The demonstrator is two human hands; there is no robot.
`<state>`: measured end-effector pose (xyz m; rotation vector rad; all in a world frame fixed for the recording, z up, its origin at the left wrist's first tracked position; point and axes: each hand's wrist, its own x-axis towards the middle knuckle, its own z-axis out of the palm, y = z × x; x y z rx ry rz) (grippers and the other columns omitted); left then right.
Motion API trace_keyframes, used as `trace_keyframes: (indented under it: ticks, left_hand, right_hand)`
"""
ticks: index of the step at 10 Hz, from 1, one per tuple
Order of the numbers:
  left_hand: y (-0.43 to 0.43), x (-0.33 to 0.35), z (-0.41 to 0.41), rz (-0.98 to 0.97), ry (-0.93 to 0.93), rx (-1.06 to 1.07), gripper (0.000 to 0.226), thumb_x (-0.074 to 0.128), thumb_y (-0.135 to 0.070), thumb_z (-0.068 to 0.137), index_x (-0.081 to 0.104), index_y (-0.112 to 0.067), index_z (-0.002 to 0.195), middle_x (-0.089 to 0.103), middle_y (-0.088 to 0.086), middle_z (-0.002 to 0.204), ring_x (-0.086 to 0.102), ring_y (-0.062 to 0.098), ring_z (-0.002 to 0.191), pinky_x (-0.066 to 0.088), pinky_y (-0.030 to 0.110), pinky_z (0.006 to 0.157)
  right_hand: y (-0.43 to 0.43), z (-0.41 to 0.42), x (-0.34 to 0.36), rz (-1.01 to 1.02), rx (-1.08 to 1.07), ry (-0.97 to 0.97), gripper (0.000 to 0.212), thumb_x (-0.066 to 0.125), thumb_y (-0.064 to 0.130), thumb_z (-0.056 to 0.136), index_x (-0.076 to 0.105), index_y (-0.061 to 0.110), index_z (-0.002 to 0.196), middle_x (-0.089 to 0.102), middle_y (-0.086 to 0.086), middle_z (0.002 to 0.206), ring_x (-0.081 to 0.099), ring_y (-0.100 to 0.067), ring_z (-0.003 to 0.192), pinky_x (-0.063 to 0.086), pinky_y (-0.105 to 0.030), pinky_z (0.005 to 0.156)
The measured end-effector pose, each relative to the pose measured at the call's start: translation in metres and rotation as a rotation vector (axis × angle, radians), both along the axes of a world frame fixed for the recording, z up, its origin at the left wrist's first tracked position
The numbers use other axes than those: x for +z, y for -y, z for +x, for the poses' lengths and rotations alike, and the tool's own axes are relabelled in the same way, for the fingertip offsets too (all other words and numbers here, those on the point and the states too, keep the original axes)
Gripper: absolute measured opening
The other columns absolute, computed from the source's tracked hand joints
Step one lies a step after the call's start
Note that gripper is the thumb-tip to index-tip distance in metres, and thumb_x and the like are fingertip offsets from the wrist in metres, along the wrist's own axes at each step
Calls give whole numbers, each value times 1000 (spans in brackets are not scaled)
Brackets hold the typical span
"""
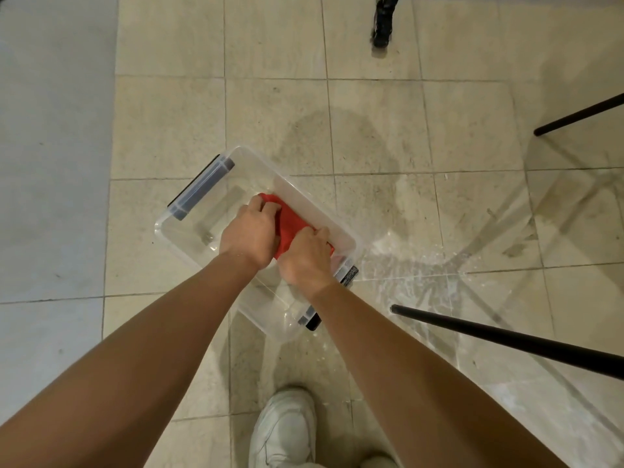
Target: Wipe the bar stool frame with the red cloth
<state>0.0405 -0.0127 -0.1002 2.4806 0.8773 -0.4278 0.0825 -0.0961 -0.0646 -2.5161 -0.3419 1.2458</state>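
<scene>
As our left hand (248,231) and right hand (305,256) clutch the red cloth (292,219) over a clear bin (199,231), a black stool leg (506,338) slants nearby.

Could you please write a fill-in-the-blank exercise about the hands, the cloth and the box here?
The left hand and the right hand both grip a crumpled cloth whose colour is ____.
They hold it over a clear plastic storage box standing on the tiled ____.
The thin metal stool leg on the right is ____.
Missing words: red; floor; black.
</scene>
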Motion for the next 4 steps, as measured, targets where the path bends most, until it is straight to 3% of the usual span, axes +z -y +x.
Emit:
trace_keyframes:
  ticks: [2, 3, 4]
  left_hand:
    - [0, 2, -5, -54, -84, -40, 60, 57, -20, 89, 33, -21, 144, 40, 3, 140, 48, 26, 120, 48, 42, 92]
    - [1, 19, -5, -40, -34, -3, 51, 55, -19, 91, 41, -21, 140, 46, 3, 136, 51, 26, 117, 49, 40, 88]
    - [3, 40, -1, -14, 54, 11, 37, 55, -17, 90, 54, -17, 127, 56, 8, 122, 56, 28, 106, 50, 39, 81]
  right_hand:
    - [-1, 3, 3, -11, 118, -32, 41, 48, 11, 93, 39, -3, 130, 35, -17, 136, 39, -30, 124, 33, -37, 107]
    - [2, 10, 14, 6, 135, -77, 33, 46, 13, 94, 47, -2, 123, 44, -17, 131, 39, -30, 126, 34, -37, 106]
    - [9, 18, 33, 61, 76, -134, 33, 46, 9, 92, 51, 0, 123, 54, -18, 123, 53, -32, 114, 47, -38, 94]
